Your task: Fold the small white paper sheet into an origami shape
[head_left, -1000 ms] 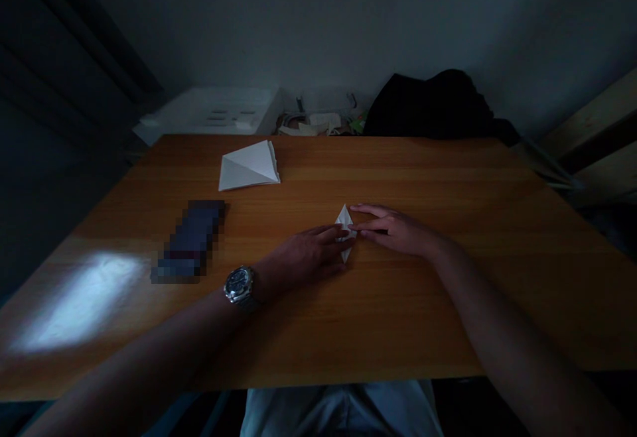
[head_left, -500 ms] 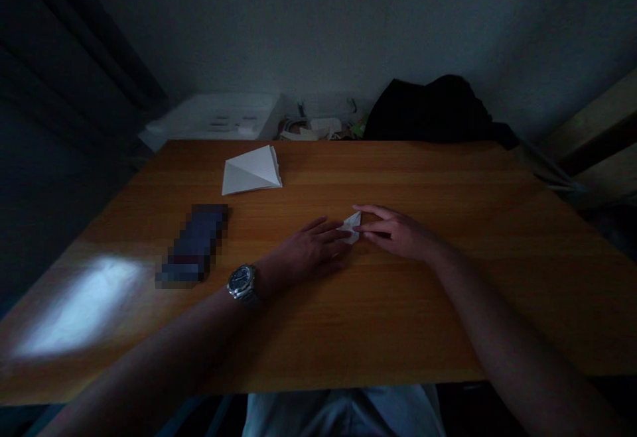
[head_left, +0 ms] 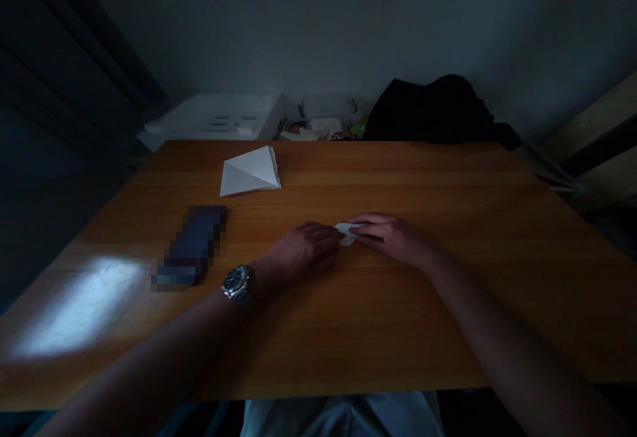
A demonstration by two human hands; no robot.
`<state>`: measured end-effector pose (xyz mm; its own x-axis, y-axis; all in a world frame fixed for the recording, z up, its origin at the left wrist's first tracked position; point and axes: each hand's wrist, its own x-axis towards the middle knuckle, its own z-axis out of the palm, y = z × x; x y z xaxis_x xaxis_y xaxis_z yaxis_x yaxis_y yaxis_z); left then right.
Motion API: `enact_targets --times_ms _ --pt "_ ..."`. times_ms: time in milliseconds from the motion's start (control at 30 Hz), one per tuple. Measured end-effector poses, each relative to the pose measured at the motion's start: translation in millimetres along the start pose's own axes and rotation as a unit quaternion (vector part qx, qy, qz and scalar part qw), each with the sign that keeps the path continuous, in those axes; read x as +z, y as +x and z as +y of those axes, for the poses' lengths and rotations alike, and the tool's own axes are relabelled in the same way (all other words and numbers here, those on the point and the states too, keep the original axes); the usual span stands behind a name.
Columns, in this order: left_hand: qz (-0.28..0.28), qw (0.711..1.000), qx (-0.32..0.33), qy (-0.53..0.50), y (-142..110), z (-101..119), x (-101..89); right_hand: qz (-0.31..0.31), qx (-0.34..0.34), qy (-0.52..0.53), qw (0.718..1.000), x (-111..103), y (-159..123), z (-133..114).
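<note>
Small folded white paper piece (head_left: pixel 347 233) lies on the brown wooden tabletop (head_left: pixel 398 317), between your hands. Your left hand (head_left: pixel 311 248) touches its left end; your right hand (head_left: pixel 395 238) has fingertips on its right end. Whether either pinches it, cannot tell. Larger folded white paper sheet (head_left: pixel 251 170): beyond and left of the grip, well apart.

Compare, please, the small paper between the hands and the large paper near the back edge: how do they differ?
The small paper is partly covered by fingers; the large paper is untouched.
The small paper looks much smaller in the picture than the large paper.
The large paper shows a clear diagonal crease; the small paper's folds are hard to make out.
Both are whitish and on the wooden table.
</note>
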<state>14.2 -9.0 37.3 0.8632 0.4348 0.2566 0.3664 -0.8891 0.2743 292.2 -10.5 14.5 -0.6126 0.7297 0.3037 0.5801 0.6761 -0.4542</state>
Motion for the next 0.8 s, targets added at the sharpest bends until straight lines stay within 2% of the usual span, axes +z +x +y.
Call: enact_targets --times_ms 133,367,567,800 --pt "0.003 1.000 -0.013 0.007 -1.3 -1.3 4.3 0.000 -0.008 -0.001 1.000 -1.6 4.0 -5.4" --pt "0.034 0.997 -0.073 -0.012 -1.0 -3.1 11.5 -0.006 0.001 0.000 1.000 -1.6 5.6 -11.0" --pt "0.017 0.998 -0.053 0.010 2.2 -3.7 6.1 -0.026 -0.004 -0.028 0.999 -1.6 5.6 -15.0" --pt "0.016 0.996 -0.028 0.078 2.0 -3.5 7.8 -0.045 -0.028 -0.136 0.989 -4.2 8.0 -23.9"
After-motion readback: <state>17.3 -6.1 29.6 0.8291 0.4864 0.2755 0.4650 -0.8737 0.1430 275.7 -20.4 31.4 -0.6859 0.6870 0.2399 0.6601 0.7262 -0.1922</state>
